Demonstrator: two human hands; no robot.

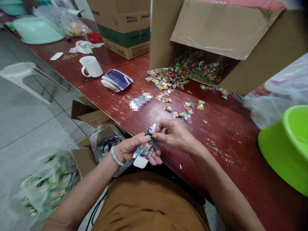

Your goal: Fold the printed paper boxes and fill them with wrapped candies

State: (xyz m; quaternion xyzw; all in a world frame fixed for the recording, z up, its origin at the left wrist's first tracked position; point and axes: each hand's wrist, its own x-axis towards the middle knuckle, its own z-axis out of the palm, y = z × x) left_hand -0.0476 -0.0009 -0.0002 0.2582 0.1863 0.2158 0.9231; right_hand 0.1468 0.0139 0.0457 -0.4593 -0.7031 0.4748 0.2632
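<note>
A small purple printed candy box [145,148] is held up in front of me, its white flap hanging out at the lower end. My left hand [131,147], with a beaded bracelet at the wrist, grips it between the thumb and the fingers behind. At the upper end, the thumb and index finger of my right hand [176,134] pinch the box's edge by another white flap. Small wrapped candies [184,112] lie loose on the red table [216,138] beyond my hands. A stack of flat purple cartons [117,80] rests farther back.
An open cardboard box [216,30] spills many wrapped candies at the back. Around it stand a white mug [90,66], a closed carton [125,29] and a green basin [281,144]. To the left are a plastic stool [21,72] and a bag of green packets [51,184].
</note>
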